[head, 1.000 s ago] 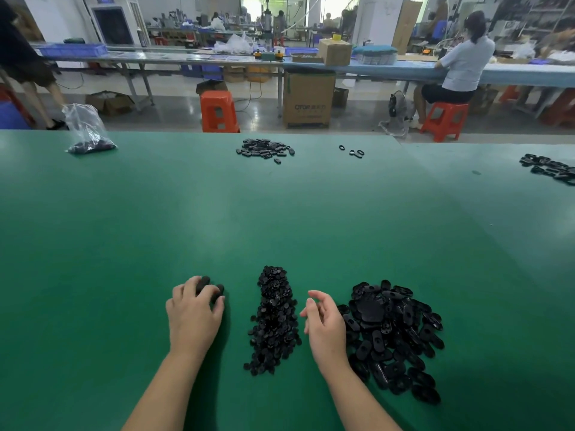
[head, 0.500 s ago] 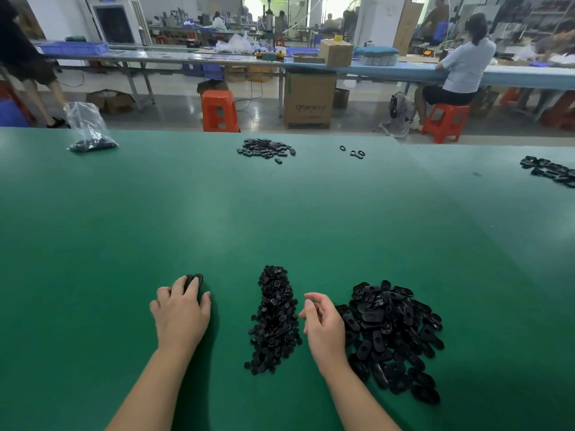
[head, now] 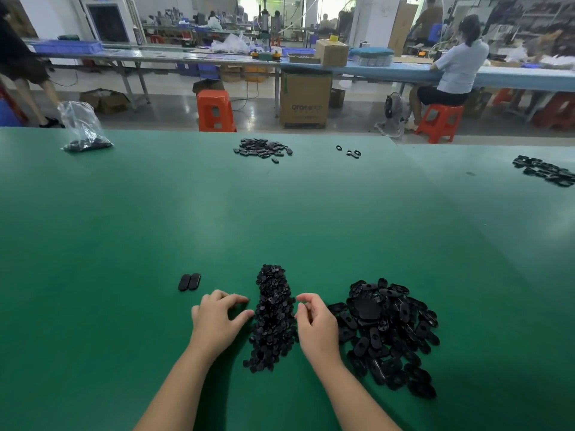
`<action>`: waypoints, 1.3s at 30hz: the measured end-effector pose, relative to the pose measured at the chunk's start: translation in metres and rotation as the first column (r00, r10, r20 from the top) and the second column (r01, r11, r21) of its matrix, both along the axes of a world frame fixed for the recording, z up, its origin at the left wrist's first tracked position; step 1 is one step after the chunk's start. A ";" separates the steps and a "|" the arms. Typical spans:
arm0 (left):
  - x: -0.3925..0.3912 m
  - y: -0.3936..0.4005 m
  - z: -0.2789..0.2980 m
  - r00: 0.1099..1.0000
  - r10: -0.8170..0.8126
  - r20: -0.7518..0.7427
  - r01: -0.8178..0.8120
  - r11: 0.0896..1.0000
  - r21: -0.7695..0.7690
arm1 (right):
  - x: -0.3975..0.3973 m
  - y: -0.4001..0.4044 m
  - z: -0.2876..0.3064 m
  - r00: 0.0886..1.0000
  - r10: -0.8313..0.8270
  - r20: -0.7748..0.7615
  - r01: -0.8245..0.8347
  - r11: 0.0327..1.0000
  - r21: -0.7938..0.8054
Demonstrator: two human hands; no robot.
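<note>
A long pile of small bits [head: 273, 318] is seen on the green table [head: 155, 228], close to the near edge. The left hand [head: 217, 320] is laid just to the left of it. Its fingers are bent a little and spread. The tips of the thumb and first finger are touching the side of the pile, and nothing is held.

The right hand [head: 315, 323] is held just to the right of the same pile. Its fingers are curled in and the thumb is close to the first finger. It cannot be told if a tiny bit is pinched there.

A bigger pile of ovals [head: 392, 337] — flat and black — is spread out to the right of that hand. Two ovals [head: 189, 282] are laid side by side, touching, a little way past the left hand.

Far off on the table, a bag [head: 82, 126], a far pile [head: 263, 149] and a few rings [head: 350, 151] are seen, well apart from each other.
</note>
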State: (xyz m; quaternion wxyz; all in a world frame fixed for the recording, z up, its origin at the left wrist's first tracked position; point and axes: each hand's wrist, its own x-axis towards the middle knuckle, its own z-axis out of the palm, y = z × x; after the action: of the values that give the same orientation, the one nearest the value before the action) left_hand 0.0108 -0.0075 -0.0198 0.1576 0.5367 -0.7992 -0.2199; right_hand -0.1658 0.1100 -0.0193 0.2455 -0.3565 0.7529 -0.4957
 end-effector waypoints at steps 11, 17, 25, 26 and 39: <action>-0.001 0.009 -0.011 0.990 0.079 -0.117 -0.099 0.978 -0.184 | -0.028 -0.008 0.032 0.914 0.231 -0.333 -0.146 0.955 0.260; -0.002 0.012 -0.012 0.991 0.072 -0.110 -0.097 0.965 -0.244 | -0.089 -0.013 0.062 0.641 0.578 -0.506 -0.112 0.722 0.683; -0.001 0.012 -0.012 0.991 0.056 -0.119 -0.083 0.969 -0.234 | -0.107 -0.013 0.055 0.592 0.671 -0.447 -0.139 0.631 0.763; -0.001 0.012 -0.012 0.991 0.058 -0.120 -0.084 0.970 -0.230 | -0.107 -0.014 0.054 0.584 0.677 -0.448 -0.141 0.628 0.765; -0.001 0.015 -0.010 0.992 0.015 -0.123 -0.045 0.969 -0.242 | -0.086 -0.023 0.061 0.835 0.319 -0.448 -0.164 0.922 0.351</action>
State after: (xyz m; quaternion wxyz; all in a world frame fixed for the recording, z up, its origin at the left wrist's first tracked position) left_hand 0.0097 0.0077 -0.0298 0.2738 0.5110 -0.8010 -0.1494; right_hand -0.2521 0.0873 0.0421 0.1557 -0.5238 0.8046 -0.2323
